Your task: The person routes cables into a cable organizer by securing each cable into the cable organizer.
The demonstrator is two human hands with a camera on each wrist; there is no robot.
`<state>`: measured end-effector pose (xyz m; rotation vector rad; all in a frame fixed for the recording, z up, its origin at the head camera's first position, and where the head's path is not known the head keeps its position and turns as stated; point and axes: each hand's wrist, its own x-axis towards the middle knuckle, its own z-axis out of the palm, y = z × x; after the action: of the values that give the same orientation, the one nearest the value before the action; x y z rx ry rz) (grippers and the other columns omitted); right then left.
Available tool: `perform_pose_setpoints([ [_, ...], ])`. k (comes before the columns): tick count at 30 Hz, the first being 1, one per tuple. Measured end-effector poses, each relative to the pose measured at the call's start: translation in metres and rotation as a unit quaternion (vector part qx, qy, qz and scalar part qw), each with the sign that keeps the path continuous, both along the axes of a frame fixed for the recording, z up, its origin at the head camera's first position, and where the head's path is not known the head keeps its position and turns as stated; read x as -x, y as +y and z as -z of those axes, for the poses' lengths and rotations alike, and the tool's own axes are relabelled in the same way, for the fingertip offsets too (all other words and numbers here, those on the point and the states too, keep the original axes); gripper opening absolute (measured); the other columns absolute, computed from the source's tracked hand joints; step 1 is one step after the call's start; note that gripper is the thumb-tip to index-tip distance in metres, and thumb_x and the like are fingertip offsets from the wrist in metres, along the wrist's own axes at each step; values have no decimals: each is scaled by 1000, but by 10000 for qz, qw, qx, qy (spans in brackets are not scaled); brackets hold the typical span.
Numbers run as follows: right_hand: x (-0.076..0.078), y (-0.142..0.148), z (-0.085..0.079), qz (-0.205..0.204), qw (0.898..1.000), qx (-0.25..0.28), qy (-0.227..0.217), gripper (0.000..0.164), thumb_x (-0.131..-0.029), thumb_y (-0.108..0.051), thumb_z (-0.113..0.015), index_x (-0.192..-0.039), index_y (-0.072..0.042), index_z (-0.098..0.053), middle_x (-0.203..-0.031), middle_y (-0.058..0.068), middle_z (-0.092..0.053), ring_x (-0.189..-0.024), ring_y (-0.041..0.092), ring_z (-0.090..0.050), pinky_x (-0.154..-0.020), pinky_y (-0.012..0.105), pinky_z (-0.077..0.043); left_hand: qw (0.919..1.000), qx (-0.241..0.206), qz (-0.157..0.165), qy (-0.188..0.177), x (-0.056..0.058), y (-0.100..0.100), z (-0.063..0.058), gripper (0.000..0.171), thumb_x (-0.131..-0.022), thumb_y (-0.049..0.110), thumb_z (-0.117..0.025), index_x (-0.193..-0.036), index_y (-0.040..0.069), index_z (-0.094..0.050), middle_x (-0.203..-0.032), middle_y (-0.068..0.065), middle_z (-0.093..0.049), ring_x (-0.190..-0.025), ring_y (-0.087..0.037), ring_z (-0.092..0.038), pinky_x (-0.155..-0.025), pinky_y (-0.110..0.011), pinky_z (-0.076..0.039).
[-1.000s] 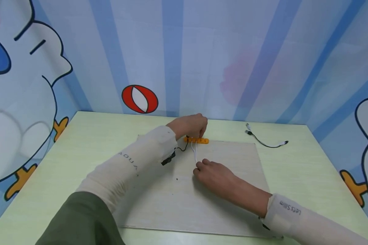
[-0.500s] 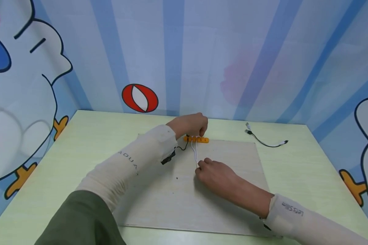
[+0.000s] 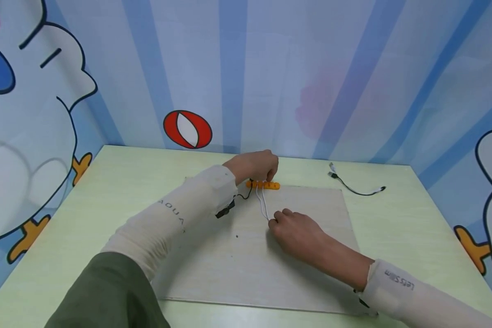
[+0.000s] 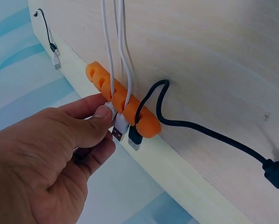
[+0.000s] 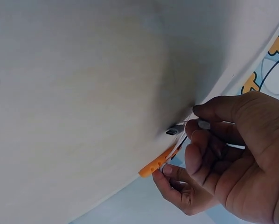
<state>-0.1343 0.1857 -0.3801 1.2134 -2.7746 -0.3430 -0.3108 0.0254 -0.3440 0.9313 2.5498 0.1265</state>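
Observation:
An orange cable organizer (image 4: 119, 101) lies along the far edge of the pale board (image 3: 229, 278). My left hand (image 3: 254, 165) pinches the white plug (image 4: 110, 110) of a white USB cable (image 4: 107, 49) between thumb and index finger, right beside the organizer. Another white cable (image 4: 125, 58) and a short black USB cable (image 4: 209, 132) sit in neighbouring slots, their plugs hanging past the board's edge. Over the board, my right hand (image 3: 297, 233) pinches a white cable near its far end. In the right wrist view, a small connector (image 5: 176, 129) shows beside my right fingers; which cable it belongs to is unclear.
A separate black cable with light ends (image 3: 358, 193) lies on the table at the back right. The pale table (image 3: 127, 182) extends around the board. A striped backdrop (image 3: 262, 91) rises behind the table's far edge.
My right hand has shifted slightly right, drawing the white cable with it, and the two white strands now spread farther apart. My left hand stays at the organizer.

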Motion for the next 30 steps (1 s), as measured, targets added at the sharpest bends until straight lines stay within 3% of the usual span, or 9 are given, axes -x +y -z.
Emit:
perform_pose_setpoints([
  [6,1,3,2,458,9984,147,281,11,-100,0,-78,-111,0,-73,-93,13,-71,-76,25,-61,-65,38,-58,10000,64,-69,-3,5,2,4,35,-112,-2,-61,-83,11,-77,-76,0,-50,-72,-17,-39,-66,-29,-37],
  [7,1,4,2,495,9979,175,382,12,-101,0,-77,-111,0,-72,-92,13,-71,-75,25,-61,-64,37,-58,10000,12,-63,-57,16,2,14,35,-112,1,-63,-83,13,-77,-78,0,-52,-73,-16,-40,-66,-29,-37],
  [13,4,13,6,559,9964,213,608,20,-103,-3,-77,-121,-7,-67,-94,12,-69,-74,25,-59,-61,36,-55,9999,91,-89,-82,30,4,28,36,-110,-1,-62,-82,16,-77,-86,-3,-62,-78,-20,-50,-68,-32,-45],
  [14,4,14,7,566,9966,203,571,21,-104,-4,-77,-121,-8,-67,-94,11,-69,-74,25,-59,-61,36,-54,9998,165,-109,-54,20,5,19,36,-109,-4,-60,-84,14,-78,-87,-6,-63,-79,-21,-51,-70,-34,-46],
  [20,5,14,6,395,9987,162,292,18,-104,-7,-80,-120,-11,-72,-96,9,-69,-77,25,-62,-63,36,-55,9998,110,-143,-7,-4,0,-4,28,-112,-2,-61,-100,10,-82,-100,-4,-69,-87,-19,-55,-76,-30,-48],
  [26,-2,2,2,347,9982,409,-265,10,-105,-14,-81,-113,-11,-75,-91,7,-66,-76,21,-61,-62,34,-55,9999,2,-89,-51,9,0,9,34,-112,-1,-61,-84,13,-76,-80,0,-55,-74,-17,-44,-68,-30,-41],
  [28,-5,-1,2,307,9973,577,-320,12,-106,-21,-81,-109,-12,-77,-89,5,-64,-74,20,-59,-60,33,-53,10000,11,-69,-27,8,0,10,38,-111,-3,-59,-78,14,-70,-72,1,-42,-69,-16,-34,-64,-30,-35],
  [29,-7,-3,3,279,9971,635,-326,14,-106,-24,-81,-109,-12,-77,-88,5,-63,-73,19,-58,-59,33,-52,9999,71,-71,15,-4,0,-1,40,-111,-5,-57,-77,12,-67,-71,1,-38,-67,-17,-32,-64,-30,-33],
  [30,-8,-4,3,252,9967,681,-363,15,-107,-26,-80,-108,-12,-77,-88,5,-63,-72,19,-56,-59,33,-51,10000,72,-48,43,-5,0,-1,42,-111,-5,-56,-75,13,-65,-69,1,-34,-66,-16,-28,-62,-29,-31],
])
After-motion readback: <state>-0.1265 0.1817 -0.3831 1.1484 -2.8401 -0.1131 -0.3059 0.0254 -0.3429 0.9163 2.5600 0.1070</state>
